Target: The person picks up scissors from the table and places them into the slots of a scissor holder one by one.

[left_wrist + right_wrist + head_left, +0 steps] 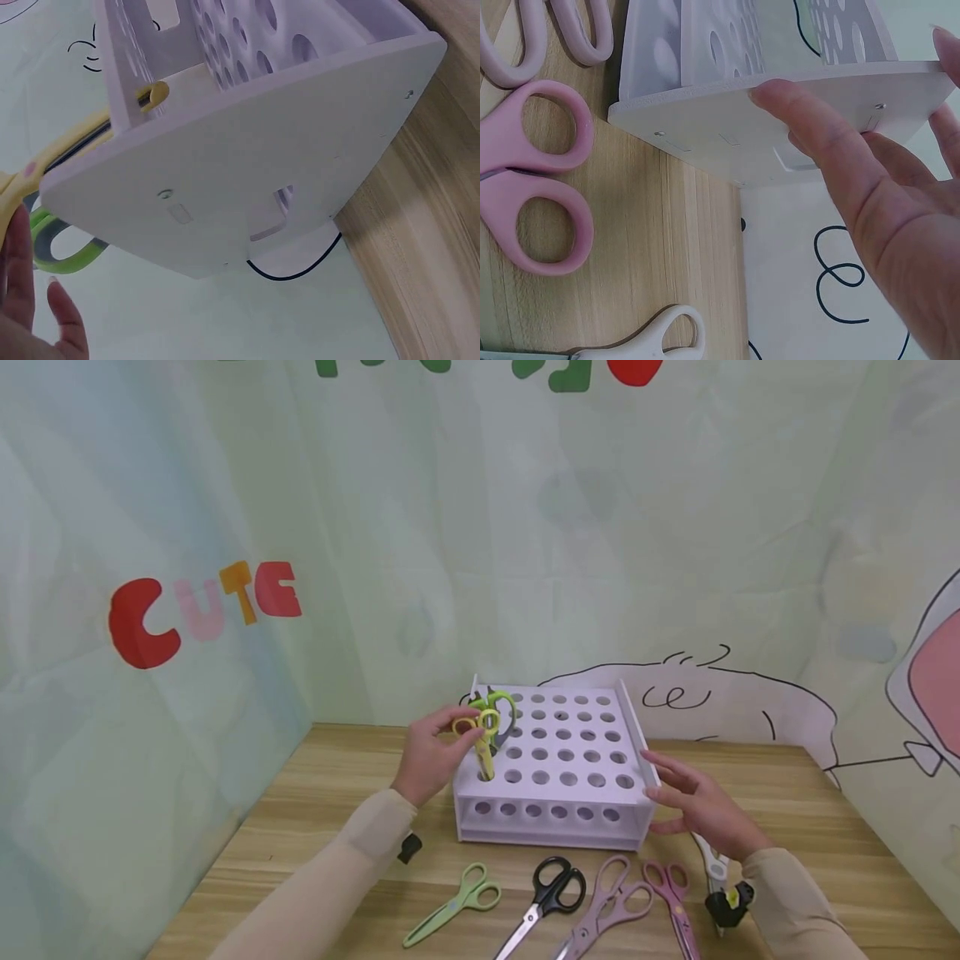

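Pinching, left hand (435, 753): yellow scissors (485, 762)
Rack (705, 129) edge: we're touching, right hand (711, 814) unclenched
Table (330, 793): loose scissors (552, 897) crowding front, backdrop (420, 527) behind

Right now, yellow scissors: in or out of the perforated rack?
Partly in: the yellow scissors poke tip-first through the rack's top panel.

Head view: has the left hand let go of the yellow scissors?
No, the left hand pinches the yellow scissors by the handles at the rack's front-left corner.
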A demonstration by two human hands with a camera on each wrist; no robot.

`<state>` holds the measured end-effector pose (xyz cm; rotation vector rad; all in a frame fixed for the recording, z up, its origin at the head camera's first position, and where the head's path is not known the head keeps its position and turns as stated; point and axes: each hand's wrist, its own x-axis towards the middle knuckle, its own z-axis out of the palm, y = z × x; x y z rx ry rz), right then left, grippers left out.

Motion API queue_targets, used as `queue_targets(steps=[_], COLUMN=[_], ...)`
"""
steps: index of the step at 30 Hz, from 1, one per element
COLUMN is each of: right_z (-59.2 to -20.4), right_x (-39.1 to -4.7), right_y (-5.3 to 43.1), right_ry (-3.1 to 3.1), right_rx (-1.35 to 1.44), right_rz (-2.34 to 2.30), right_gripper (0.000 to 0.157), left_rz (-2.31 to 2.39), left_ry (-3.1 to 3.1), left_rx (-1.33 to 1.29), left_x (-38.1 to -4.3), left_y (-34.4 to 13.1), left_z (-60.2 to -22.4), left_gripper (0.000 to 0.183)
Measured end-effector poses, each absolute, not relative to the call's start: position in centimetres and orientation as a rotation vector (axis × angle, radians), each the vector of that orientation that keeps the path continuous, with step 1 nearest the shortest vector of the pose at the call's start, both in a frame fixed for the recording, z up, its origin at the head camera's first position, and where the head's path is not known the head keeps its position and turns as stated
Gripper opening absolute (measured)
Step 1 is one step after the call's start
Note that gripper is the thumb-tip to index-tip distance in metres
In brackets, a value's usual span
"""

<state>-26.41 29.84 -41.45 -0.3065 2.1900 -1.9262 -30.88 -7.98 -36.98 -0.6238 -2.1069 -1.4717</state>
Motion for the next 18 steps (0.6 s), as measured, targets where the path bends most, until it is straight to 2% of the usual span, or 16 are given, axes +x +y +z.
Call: queue_targets(steps=[18], right_z=[-41.4], right_x=[-26.3], right_y=[29.8], right_ry=[2.19], right_rx=[-0.316], right_rz=[-1.93], right_gripper=[0.069], left_rz=[-1.299], left_ry=[-2.236], left_rx=[-0.725], left_x=[-31.1], left_y=[-8.5], left_z=[-39.2], left_gripper=[0.019])
